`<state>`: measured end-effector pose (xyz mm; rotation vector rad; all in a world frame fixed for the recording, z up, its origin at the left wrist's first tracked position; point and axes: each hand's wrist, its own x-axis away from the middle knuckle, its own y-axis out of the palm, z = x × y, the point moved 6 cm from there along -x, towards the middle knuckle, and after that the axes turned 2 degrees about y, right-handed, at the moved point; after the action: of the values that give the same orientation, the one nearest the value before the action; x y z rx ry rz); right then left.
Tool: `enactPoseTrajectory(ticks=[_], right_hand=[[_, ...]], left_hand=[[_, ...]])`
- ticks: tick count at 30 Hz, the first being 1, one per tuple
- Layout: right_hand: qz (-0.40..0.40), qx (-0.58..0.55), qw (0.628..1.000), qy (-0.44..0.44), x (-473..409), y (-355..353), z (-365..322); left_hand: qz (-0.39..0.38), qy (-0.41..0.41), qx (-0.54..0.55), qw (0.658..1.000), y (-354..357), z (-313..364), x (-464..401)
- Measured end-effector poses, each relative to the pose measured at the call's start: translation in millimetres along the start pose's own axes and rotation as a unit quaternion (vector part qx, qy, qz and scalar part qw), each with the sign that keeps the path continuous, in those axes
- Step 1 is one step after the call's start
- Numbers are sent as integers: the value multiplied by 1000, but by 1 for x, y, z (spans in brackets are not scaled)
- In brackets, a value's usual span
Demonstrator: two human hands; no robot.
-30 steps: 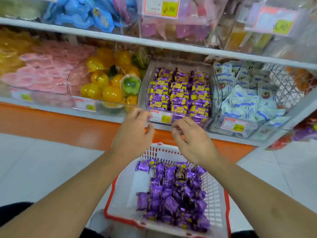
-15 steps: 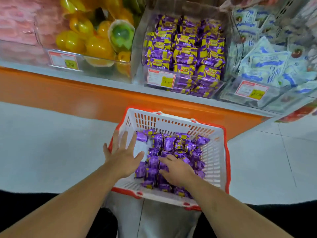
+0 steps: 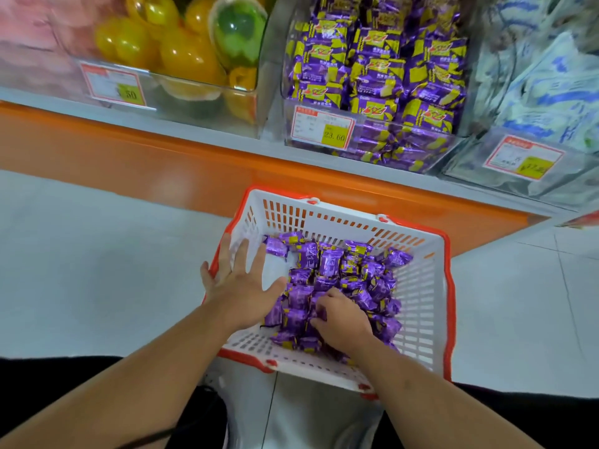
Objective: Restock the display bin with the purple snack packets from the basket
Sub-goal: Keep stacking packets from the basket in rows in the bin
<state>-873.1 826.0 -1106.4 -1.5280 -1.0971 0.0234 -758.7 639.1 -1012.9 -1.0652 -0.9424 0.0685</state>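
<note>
I see the basket [image 3: 418,286], white slotted plastic with a red rim, on the floor just in front of the display bin [image 3: 372,147]. Loose purple snack packets [image 3: 343,267] lie heaped in the basket. The clear bin holds the same purple-and-yellow packets in neat rows, behind a price tag.

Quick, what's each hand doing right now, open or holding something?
Left hand: open, fingers spread over the white plastic basket's red rim.
Right hand: fingers curled into the shiny purple snack packets; whether it grips one cannot be told.

Shop: price tags [image 3: 321,130] on stocked shelf bins [image 3: 372,79].
</note>
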Motion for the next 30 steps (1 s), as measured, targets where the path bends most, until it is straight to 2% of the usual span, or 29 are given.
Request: enactPoseTrajectory(ticks=[2,6,9,12,14,18,21,23,26,30], right_hand=[[18,-61,998,-14,2,-18,-6],[71,-182,979,-64,13,-87,-37],[116,-255,955,-95,29,-156,-64],[131,-348,916,-149,60,-229,-87],[137,-374,897,-192,85,-273,-95],[158,-391,869,-258,124,-335,-97],[175,-404,854,-277,131,-352,-94],[196,-394,852,-284,127,-358,-95],[246,-360,855,-282,119,-365,-92],[309,-218,890,-256,113,-367,-83]], left_hand=[[-7,-7,22,1000,-7,3,5],[37,-7,59,998,-38,21,11],[50,83,109,989,-83,48,16],[87,110,309,941,-142,66,28],[109,129,400,901,-182,76,41],[70,167,511,840,-231,93,69],[26,205,561,802,-244,106,87],[35,209,595,776,-251,113,93],[89,199,587,780,-260,115,93],[127,223,536,804,-263,125,87]])
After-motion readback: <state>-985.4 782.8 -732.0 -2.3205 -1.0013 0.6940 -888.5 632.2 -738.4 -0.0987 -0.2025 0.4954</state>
